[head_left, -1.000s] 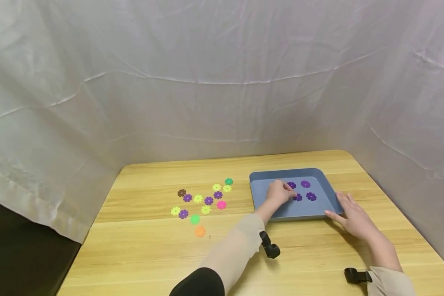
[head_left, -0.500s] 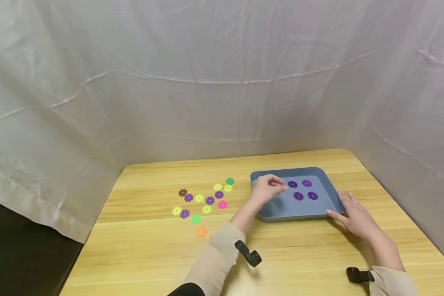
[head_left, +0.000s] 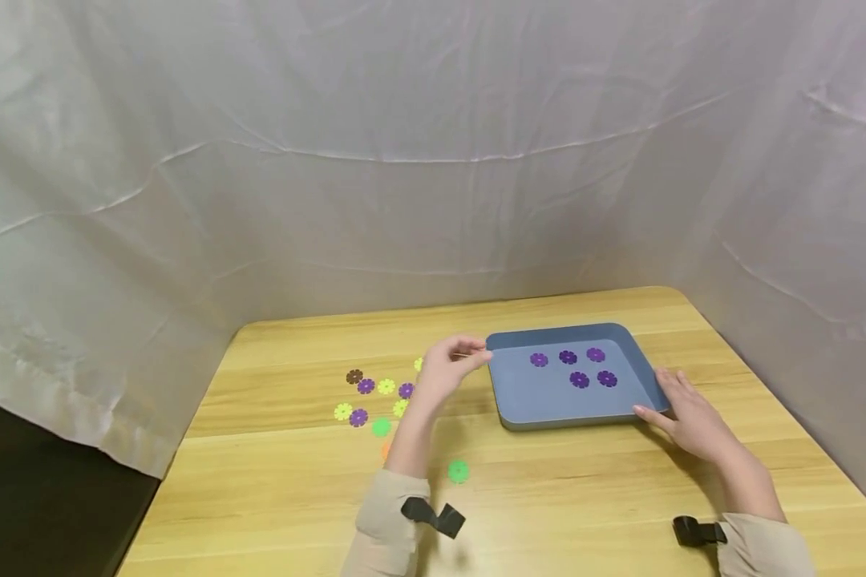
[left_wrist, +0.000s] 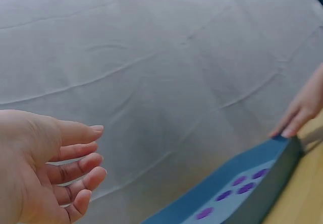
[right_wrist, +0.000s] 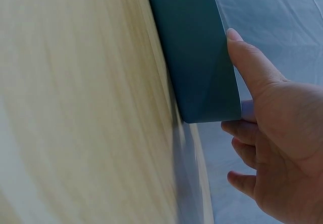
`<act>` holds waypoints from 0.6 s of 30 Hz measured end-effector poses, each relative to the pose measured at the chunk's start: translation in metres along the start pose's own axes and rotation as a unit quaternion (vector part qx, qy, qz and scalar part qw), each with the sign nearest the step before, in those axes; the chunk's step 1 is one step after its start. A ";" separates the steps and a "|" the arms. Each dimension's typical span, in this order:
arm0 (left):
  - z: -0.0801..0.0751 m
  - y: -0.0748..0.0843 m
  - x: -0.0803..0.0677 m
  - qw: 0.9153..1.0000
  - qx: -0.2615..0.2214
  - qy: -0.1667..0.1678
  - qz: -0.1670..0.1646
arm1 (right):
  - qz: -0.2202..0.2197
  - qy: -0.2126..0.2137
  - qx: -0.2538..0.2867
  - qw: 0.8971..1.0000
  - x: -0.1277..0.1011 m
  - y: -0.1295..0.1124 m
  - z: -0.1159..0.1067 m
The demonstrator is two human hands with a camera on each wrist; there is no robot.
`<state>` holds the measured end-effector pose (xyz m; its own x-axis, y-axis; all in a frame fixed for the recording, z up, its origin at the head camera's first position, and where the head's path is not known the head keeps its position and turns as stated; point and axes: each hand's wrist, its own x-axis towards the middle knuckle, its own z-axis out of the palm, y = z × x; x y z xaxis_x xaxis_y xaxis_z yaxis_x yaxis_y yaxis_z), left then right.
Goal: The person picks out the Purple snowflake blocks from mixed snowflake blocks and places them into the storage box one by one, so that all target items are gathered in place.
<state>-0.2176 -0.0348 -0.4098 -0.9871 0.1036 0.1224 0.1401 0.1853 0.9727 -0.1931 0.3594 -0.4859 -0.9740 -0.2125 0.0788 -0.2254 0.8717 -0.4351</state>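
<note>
A blue-grey rectangular tray (head_left: 548,405) rests on the table at the right, with several purple flower-shaped plastic discs (head_left: 580,380) lying flat inside. Just off the tray's left edge, my left hand (head_left: 447,367) hovers over the table. The left wrist view shows its fingers (left_wrist: 83,183) loosely bent, with nothing between them. At the tray's near right corner, my right hand (head_left: 696,421) holds the wall, thumb (right_wrist: 247,57) against the rim on one side and fingers round the other. Left of the tray lie loose discs, including a purple disc (head_left: 358,417); my left forearm hides some.
Yellow discs (head_left: 342,411), a brown disc (head_left: 354,377) and green discs (head_left: 458,472) lie scattered on the wooden table (head_left: 274,481). An orange disc (head_left: 386,450) is mostly covered by the left arm. Pale curtains (head_left: 433,216) enclose the table's back and sides.
My left hand has drawn back leftward out of the tray, uncovering another purple disc inside. A green disc near the left sleeve has come into view. My right hand stays at the corner.
</note>
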 end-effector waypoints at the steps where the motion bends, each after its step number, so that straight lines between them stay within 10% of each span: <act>1: -0.008 -0.001 -0.004 1.000 -0.001 0.005 0.000 | 0.000 0.000 0.000 1.000 0.000 0.000 0.000; 18: -0.124 -0.038 -0.054 0.992 0.025 0.099 -0.069 | -0.002 0.000 0.002 1.000 0.000 0.001 0.002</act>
<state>-0.1790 -0.1688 -0.4287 -0.9924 -0.1198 0.0295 0.0008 0.2326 0.9726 -0.1939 0.3599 -0.4880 -0.9732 -0.2157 0.0803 -0.2288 0.8688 -0.4392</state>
